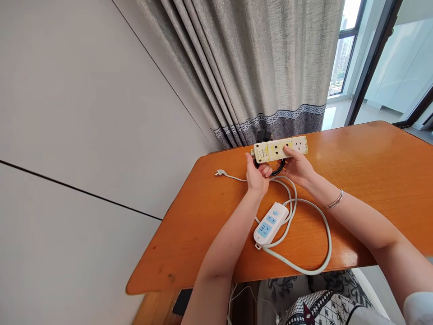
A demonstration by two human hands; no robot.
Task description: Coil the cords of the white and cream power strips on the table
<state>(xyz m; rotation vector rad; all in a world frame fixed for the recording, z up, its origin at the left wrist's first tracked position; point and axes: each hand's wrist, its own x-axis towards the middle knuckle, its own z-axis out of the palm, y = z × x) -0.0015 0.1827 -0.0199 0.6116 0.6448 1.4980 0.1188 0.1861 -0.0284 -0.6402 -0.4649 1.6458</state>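
A yellowed white power strip (270,152) is held up over the far part of the table, its socket face toward me. My left hand (257,175) grips its left end from below, along with part of a black cord (279,169). My right hand (297,164) holds the strip's right part, thumb on the front face and fingers behind. A black plug (264,135) shows just behind the strip. Nearer me, a second power strip (271,223), white with light blue sockets, lies on the table, its white cord (327,253) looped around it.
The orange-brown wooden table (368,171) spans the view. On it, the white cord's plug (221,172) lies left of my hands. Grey curtains (270,67) hang behind the far edge; a pale panelled surface (84,113) rises at left. A dark object (182,301) lies below the table.
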